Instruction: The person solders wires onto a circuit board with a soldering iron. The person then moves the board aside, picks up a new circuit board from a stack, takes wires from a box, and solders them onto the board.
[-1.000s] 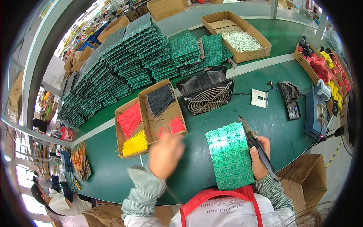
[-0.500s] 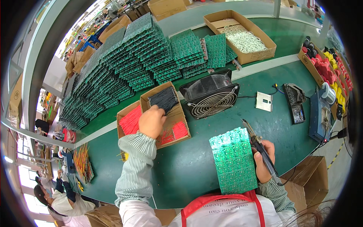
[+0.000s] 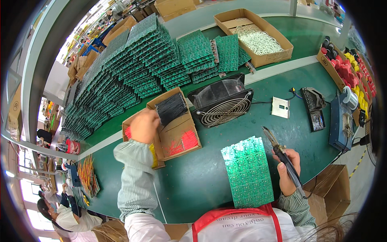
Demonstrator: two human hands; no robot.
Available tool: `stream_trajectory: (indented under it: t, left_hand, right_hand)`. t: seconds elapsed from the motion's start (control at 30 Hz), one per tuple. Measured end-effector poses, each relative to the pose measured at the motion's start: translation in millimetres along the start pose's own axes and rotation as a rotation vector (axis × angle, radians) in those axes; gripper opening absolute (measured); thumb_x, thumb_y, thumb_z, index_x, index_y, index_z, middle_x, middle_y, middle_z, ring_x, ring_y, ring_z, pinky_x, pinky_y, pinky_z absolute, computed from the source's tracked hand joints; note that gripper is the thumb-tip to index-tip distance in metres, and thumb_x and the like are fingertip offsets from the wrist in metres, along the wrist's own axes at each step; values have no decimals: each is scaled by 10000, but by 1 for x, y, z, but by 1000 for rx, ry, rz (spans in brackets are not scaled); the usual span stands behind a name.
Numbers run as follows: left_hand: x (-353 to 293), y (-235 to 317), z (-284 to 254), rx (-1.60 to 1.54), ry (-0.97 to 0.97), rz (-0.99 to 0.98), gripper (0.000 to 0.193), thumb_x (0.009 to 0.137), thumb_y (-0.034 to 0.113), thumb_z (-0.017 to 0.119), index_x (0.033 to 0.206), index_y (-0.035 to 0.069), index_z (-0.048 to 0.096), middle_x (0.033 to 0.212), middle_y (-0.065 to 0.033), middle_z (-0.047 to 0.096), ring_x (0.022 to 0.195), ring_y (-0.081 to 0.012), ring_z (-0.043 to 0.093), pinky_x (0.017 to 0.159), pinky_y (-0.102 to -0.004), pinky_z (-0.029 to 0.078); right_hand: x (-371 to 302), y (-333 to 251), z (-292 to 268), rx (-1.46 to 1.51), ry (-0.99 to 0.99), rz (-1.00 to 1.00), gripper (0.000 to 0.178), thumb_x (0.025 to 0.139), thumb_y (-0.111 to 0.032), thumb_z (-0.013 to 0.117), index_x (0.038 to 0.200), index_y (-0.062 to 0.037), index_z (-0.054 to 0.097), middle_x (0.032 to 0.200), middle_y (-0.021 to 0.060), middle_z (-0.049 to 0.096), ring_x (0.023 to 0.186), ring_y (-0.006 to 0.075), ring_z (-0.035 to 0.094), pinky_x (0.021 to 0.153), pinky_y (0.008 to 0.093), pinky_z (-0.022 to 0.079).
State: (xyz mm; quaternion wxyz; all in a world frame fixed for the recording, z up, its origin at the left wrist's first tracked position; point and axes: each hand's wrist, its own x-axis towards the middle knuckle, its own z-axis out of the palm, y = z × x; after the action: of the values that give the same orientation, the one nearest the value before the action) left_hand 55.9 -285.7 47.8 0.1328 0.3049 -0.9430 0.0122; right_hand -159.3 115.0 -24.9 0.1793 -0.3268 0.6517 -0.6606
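Observation:
My left hand, blurred, hovers over the left part of a divided cardboard box. Its fingers are smeared, so whether they pinch a wire cannot be made out. Black wires fill the top of the box's right part, with short red wires lower down. Yellow wires show below my left wrist. A soldering iron is gripped in my right hand, its tip pointing up and to the left. Beside it, on the green bench, lies a green circuit board panel.
A black fan with a wire guard stands beyond the board. Tall stacks of circuit boards line the back left. A soldering station with a solder spool stands right. Another person sits at far left.
My left hand has moved left, from beside the black wires to the red-wire side of the box. My right hand and the soldering iron have shifted slightly right, away from the board.

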Motion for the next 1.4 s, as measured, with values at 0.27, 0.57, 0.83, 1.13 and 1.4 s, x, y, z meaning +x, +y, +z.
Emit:
stream_trajectory:
  t: [0.27, 0.57, 0.83, 1.13, 1.4]
  left_hand:
    - [-45, -79, 2, 45, -44, -123, 184, 716, 162, 710, 852, 49, 658, 845, -135, 613, 835, -319, 618, 719, -421, 495]
    - [-47, -66, 19, 87, -58, -217, 141, 748, 154, 689, 811, 29, 680, 843, -152, 643, 819, -326, 616, 739, -421, 488]
    - [-51, -70, 15, 203, 20, -169, 128, 785, 187, 644, 812, 68, 683, 817, -133, 653, 815, -311, 598, 737, -414, 483]
    - [-41, -60, 28, 388, -21, -137, 114, 740, 87, 581, 766, 93, 692, 792, -96, 657, 853, -265, 606, 688, -369, 535]
    - [-43, -54, 7, 359, -6, -120, 126, 791, 100, 556, 790, 72, 679, 785, -133, 658, 812, -304, 609, 727, -402, 504]
  right_hand:
    - [0, 2, 15, 57, 17, 33, 450, 883, -306, 637, 1150, -6, 434, 1126, 134, 471, 1015, 234, 567, 900, 342, 450]
    - [-3, 7, 24, 110, 43, 55, 505, 908, -359, 597, 1210, -19, 379, 1170, 131, 474, 1079, 265, 569, 917, 366, 463]
    - [-1, 7, 28, 4, 26, 85, 489, 910, -345, 596, 1216, -28, 387, 1077, 83, 510, 945, 143, 494, 867, 286, 393]
    - [-9, 25, 13, -32, -1, 108, 498, 919, -367, 567, 1213, -4, 393, 1085, 81, 456, 978, 160, 449, 891, 319, 356]
    - [-5, 23, 21, -54, 20, 78, 488, 921, -378, 570, 1188, -3, 407, 1037, 63, 426, 926, 144, 430, 860, 313, 350]
